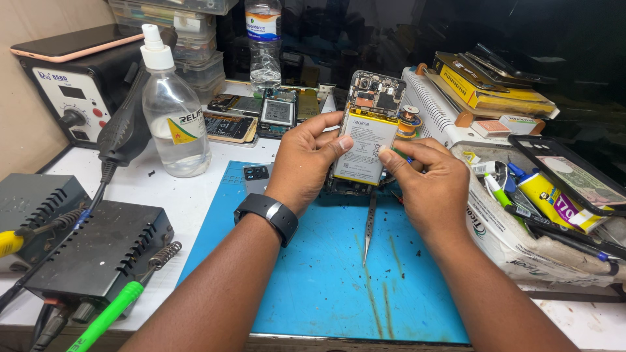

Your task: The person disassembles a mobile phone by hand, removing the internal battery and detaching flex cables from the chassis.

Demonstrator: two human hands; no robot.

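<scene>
Gripping the opened phone (370, 104) upright, my left hand (306, 160) and right hand (427, 179) both pinch its battery (364, 146); next: lift gently.

White-labelled battery (365, 146) centre; yellow-labelled clear bottle (175, 124) left; yellow flat boxes (499, 91) right.

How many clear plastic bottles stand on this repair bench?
2: a spray bottle at left on the white bench top, and a water bottle at the back, beyond the opened phone. Clutter may hide others.

Bare forearms, black wristband (268, 214) on left wrist
</scene>
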